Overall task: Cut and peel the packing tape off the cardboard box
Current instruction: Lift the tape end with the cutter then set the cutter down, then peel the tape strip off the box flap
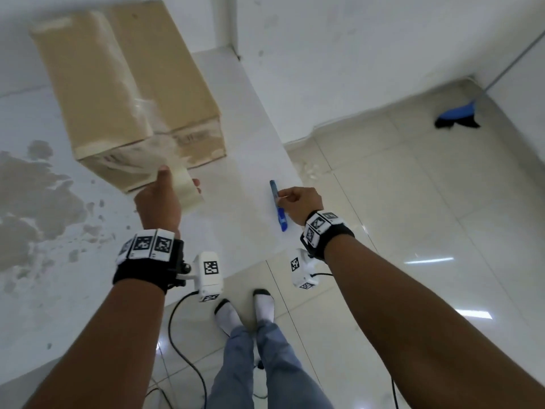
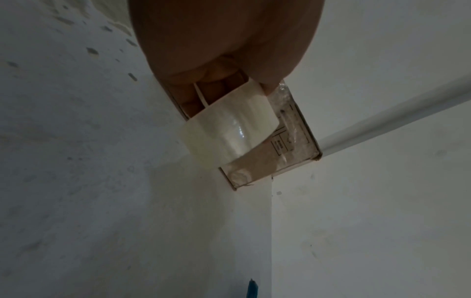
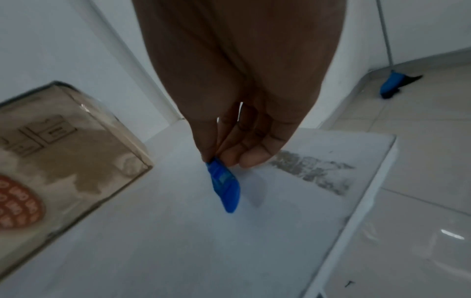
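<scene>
From the head camera, a white worktop point(image 1: 241, 202) with worn grey patches on its left side runs into a white-walled corner, with glossy pale floor tiles point(image 1: 413, 202) to the right and a blue broom point(image 1: 460, 113) leaning by the far wall. A cardboard box point(image 1: 124, 84) lies on the worktop, its top and near end covered with clear tape. The left hand point(image 1: 160, 199) is at the box's near end, thumb on top and fingertips showing past the far edge of a loose strip of tape point(image 1: 187, 187) that hangs down from the box. The right hand point(image 1: 300, 203) is well apart from the box near the worktop's right edge, its fingers curled round a blue cutter point(image 1: 278, 206) that points away along the surface. Jeans and white socks show below.

From the left wrist camera, the worktop point(image 2: 102, 201) looks dim grey. The left hand point(image 2: 224, 40) pinches the tape point(image 2: 229, 129) between thumb and fingers; the strip curves away from the box point(image 2: 293, 129), still stuck to its printed end.

From the right wrist camera, the worktop point(image 3: 178, 242) ends at the tiled floor on the right. The fingers point(image 3: 251, 159) of the right hand point(image 3: 242, 80) are pressed together, pinching the top of the cutter point(image 3: 225, 189), whose lower tip is close to the worktop; whether it touches I cannot tell. The box point(image 3: 63, 161) sits to the left, apart from the cutter, and the broom point(image 3: 392, 84) stands at the back
</scene>
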A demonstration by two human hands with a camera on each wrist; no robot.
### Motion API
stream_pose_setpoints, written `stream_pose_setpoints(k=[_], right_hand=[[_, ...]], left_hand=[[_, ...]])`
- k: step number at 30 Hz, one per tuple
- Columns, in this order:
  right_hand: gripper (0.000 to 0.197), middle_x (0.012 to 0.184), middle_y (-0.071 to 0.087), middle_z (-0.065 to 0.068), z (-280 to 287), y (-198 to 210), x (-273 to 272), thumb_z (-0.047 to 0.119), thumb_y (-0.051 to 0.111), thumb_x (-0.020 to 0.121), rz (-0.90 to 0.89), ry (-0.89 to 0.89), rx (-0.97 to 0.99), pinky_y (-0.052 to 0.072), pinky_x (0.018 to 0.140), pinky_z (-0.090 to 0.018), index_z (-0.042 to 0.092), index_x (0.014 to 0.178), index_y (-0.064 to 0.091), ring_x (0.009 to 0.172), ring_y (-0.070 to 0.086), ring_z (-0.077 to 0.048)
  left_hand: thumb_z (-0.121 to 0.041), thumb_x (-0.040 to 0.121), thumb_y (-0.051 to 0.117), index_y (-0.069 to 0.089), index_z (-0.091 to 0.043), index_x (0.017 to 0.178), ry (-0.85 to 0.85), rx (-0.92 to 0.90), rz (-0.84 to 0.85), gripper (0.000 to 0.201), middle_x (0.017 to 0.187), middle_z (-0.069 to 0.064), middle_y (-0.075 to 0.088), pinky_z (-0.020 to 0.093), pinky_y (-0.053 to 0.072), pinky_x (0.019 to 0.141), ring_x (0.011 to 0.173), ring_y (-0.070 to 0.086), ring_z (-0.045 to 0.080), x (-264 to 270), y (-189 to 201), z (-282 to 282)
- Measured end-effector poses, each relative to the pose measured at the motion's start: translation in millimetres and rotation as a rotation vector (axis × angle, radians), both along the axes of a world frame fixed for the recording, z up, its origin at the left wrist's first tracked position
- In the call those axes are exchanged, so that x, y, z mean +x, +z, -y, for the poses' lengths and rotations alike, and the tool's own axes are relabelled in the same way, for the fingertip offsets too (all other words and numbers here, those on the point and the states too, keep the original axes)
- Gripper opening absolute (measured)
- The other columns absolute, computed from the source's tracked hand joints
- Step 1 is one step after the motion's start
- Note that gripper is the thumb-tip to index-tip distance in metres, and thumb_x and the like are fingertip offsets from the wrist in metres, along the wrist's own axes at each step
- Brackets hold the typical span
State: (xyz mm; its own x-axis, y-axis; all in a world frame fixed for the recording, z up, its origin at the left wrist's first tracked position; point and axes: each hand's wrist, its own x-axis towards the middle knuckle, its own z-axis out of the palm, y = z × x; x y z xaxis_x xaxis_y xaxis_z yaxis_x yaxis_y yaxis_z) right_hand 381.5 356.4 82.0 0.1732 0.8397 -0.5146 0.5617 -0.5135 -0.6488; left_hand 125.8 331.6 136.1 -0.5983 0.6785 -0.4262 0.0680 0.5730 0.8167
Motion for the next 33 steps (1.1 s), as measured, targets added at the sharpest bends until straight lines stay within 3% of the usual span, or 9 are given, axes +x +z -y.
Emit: stream_pose_setpoints(k=[3, 7, 11, 15, 18, 22, 25, 29, 33], right_hand=[[0.017, 0.099, 0.076, -0.004, 0, -6, 2, 0.020, 0.073, 0.086, 0.040, 0.005, 0.013, 0.047, 0.076, -0.020, 0.021, 0.102, 0.079, 0.082, 0.064, -0.016], [0.015, 0.094, 0.076, -0.004, -1, -9, 0, 0.017, 0.074, 0.084, 0.061, 0.011, 0.067, 0.054, 0.075, -0.025, 0.020, 0.098, 0.078, 0.080, 0.068, -0.020], [0.011, 0.089, 0.076, -0.004, -1, -10, -3, 0.017, 0.072, 0.084, 0.089, 0.040, 0.097, 0.059, 0.077, -0.031, 0.019, 0.094, 0.077, 0.081, 0.071, -0.024], [0.013, 0.094, 0.074, 0.001, -7, 0, -8, 0.025, 0.069, 0.089, 0.097, 0.053, 0.137, 0.058, 0.085, -0.035, 0.019, 0.099, 0.075, 0.085, 0.069, -0.019], [0.012, 0.088, 0.069, 0.011, -22, 27, -28, 0.028, 0.064, 0.092, 0.070, 0.099, 0.303, 0.057, 0.082, -0.033, 0.021, 0.097, 0.073, 0.076, 0.064, -0.011], [0.010, 0.091, 0.069, 0.009, -52, 79, -80, 0.023, 0.063, 0.091, -0.024, 0.420, 0.617, 0.055, 0.074, -0.028, 0.022, 0.097, 0.071, 0.075, 0.063, -0.009], [0.014, 0.097, 0.068, 0.007, -72, 110, -120, 0.019, 0.064, 0.090, -0.002, 0.727, 0.744, 0.050, 0.077, -0.023, 0.021, 0.102, 0.073, 0.082, 0.064, -0.010], [0.022, 0.103, 0.069, -0.004, -89, 129, -159, 0.014, 0.064, 0.090, 0.167, 1.037, 0.746, 0.053, 0.084, -0.036, 0.015, 0.109, 0.075, 0.095, 0.067, -0.024], [0.022, 0.100, 0.068, -0.004, -99, 127, -173, 0.015, 0.061, 0.089, 0.308, 1.137, 0.710, 0.053, 0.081, -0.039, 0.016, 0.104, 0.076, 0.095, 0.065, -0.026]], left_hand=[[-0.049, 0.108, 0.042, 0.060, 0.013, 0.134, -0.018, -0.009, 0.013, 0.070, 0.118, 0.029, 0.066, 0.033, 0.034, 0.083, 0.096, 0.045, 0.020, -3, -16, 0], [-0.046, 0.109, 0.041, 0.063, 0.009, 0.131, -0.017, -0.024, -0.012, 0.064, 0.070, 0.004, 0.040, 0.032, 0.040, 0.069, 0.096, 0.046, 0.022, -5, -22, 0], [-0.036, 0.110, 0.044, 0.061, -0.013, 0.081, -0.045, -0.056, -0.036, 0.041, 0.071, 0.010, 0.039, 0.036, 0.045, 0.083, 0.091, 0.046, 0.029, -9, -24, -3], [-0.030, 0.109, 0.047, 0.059, 0.008, 0.138, -0.006, -0.003, 0.114, 0.049, 0.073, 0.007, 0.043, 0.034, 0.035, 0.073, 0.067, 0.041, 0.024, -13, -28, 2], [-0.045, 0.108, 0.046, 0.067, 0.014, 0.097, 0.050, 0.023, 0.124, 0.064, 0.065, 0.000, 0.048, 0.032, 0.040, 0.078, 0.071, 0.049, 0.026, -8, -12, 6], [-0.039, 0.107, 0.051, 0.070, -0.014, 0.057, -0.002, 0.064, 0.165, 0.059, 0.054, 0.006, 0.074, 0.024, 0.060, 0.067, 0.059, 0.073, 0.008, -3, -1, 11], [-0.055, 0.096, 0.050, 0.086, -0.024, 0.068, -0.080, 0.081, 0.171, 0.055, 0.083, 0.013, 0.083, 0.047, 0.063, 0.092, 0.089, 0.081, 0.028, -7, 0, 14], [-0.042, 0.110, 0.040, 0.079, -0.002, 0.097, -0.158, 0.097, 0.099, 0.057, 0.095, 0.015, 0.082, 0.008, 0.050, 0.065, 0.091, 0.078, 0.015, -12, 6, 16], [-0.038, 0.110, 0.040, 0.078, 0.000, 0.096, -0.119, 0.093, 0.130, 0.055, 0.091, 0.013, 0.083, 0.009, 0.051, 0.062, 0.093, 0.078, 0.021, -17, 8, 22]])
